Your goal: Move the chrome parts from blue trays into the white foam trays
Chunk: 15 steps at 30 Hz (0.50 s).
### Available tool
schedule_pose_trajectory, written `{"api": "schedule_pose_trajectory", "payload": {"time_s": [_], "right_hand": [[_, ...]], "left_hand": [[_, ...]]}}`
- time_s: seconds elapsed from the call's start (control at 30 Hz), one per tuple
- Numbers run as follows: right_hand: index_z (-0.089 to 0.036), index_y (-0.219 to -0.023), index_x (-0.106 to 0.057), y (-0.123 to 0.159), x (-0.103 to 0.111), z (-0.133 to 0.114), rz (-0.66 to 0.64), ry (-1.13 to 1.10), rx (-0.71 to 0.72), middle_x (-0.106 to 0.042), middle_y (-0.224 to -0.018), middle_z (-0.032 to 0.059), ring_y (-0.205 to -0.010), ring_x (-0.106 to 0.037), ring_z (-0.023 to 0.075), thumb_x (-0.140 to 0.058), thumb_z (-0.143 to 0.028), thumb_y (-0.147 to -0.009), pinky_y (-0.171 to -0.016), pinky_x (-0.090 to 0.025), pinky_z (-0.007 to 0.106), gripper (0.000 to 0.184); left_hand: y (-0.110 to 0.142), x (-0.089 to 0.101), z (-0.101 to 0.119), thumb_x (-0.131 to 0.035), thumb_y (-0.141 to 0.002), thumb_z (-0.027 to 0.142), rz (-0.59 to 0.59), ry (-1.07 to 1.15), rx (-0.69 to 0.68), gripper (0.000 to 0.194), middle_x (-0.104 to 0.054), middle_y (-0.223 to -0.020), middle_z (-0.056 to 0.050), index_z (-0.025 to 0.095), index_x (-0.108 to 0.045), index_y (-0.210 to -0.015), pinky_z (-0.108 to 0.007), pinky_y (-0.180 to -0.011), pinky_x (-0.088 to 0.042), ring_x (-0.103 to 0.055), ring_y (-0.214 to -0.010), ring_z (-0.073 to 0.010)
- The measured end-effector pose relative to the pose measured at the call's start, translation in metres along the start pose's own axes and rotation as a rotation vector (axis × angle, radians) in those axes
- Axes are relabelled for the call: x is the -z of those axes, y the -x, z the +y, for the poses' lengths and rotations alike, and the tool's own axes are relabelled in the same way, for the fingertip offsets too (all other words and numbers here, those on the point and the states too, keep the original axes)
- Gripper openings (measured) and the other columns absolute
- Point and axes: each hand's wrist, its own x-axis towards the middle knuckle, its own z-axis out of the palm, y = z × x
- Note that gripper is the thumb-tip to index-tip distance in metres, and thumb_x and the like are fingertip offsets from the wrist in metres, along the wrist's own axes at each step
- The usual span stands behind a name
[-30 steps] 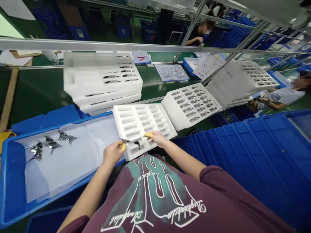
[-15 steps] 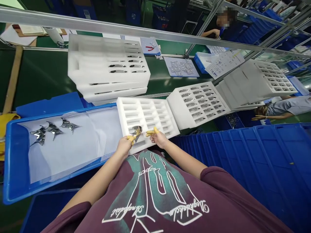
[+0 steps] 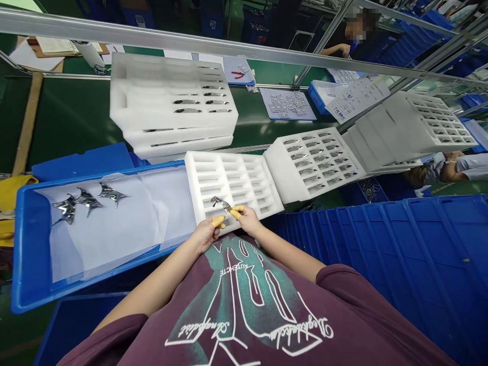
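My right hand (image 3: pixel 247 219) pinches a small shiny chrome part (image 3: pixel 220 203) between yellow finger cots, just above the near edge of an empty white foam tray (image 3: pixel 232 184). My left hand (image 3: pixel 206 233) sits right beside it with fingers curled, its yellow-capped thumb close to the part; whether it touches the part I cannot make out. Both hands hover at the tray's front rows of slots. To the left, three more chrome parts (image 3: pixel 87 199) lie on white paper inside a blue bin (image 3: pixel 26 244).
A filled foam tray (image 3: pixel 310 161) lies to the right of the empty one. Stacked foam trays (image 3: pixel 171 104) stand behind on the green conveyor. Blue crates (image 3: pixel 400 254) fill the right side. Other people work at the far right and back.
The chrome part passed from my left hand's pinch to my right hand. Both hands drew together near the tray's front edge, and the view shifted slightly.
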Motion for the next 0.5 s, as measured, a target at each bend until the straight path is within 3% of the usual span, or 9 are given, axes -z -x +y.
{"api": "schedule_pose_trajectory", "payload": {"time_s": [0.13,0.23,0.37,0.5], "right_hand": [[-0.019,-0.066,-0.069,-0.023,0.021,-0.006,-0.173,0.321,0.039,-0.064,-0.074,0.0021,-0.073,-0.056,0.0150,-0.070,-0.026,-0.064,-0.072,-0.045,0.029,0.007],[-0.018,-0.068,-0.071,-0.032,0.021,-0.008,-0.251,0.515,-0.080,-0.066,-0.074,0.0017,-0.071,-0.057,0.0143,-0.067,-0.022,-0.069,-0.070,-0.045,0.027,0.005],[-0.019,-0.078,-0.073,-0.034,0.009,-0.003,-0.241,0.669,-0.160,-0.070,-0.082,0.0025,-0.076,-0.061,0.0152,-0.064,-0.022,-0.074,-0.070,-0.045,0.025,0.010],[-0.018,-0.084,-0.074,-0.033,0.004,0.003,-0.190,0.771,-0.151,-0.072,-0.088,0.0041,-0.081,-0.064,0.0167,-0.061,-0.025,-0.079,-0.071,-0.046,0.024,0.016]], "left_hand": [[0.019,0.043,0.019,-0.075,-0.066,0.027,0.015,-0.045,-0.061,0.024,-0.054,-0.056,0.000,0.009,-0.065,-0.080,-0.017,-0.040,-0.021,-0.031,-0.040,-0.0017],[0.026,0.095,0.050,-0.061,-0.078,0.017,0.229,0.149,-0.152,0.008,-0.048,-0.051,0.002,0.009,-0.062,-0.078,-0.015,-0.039,-0.021,-0.029,-0.037,-0.0016],[0.022,0.159,0.090,-0.039,-0.091,0.017,0.492,0.520,-0.240,0.021,-0.041,-0.047,0.005,0.012,-0.052,-0.076,-0.015,-0.036,-0.022,-0.023,-0.033,-0.0029],[0.011,0.194,0.111,-0.027,-0.097,0.022,0.601,0.605,-0.280,0.027,-0.038,-0.046,0.007,0.015,-0.041,-0.075,-0.015,-0.034,-0.017,-0.019,-0.031,-0.0028]]}}
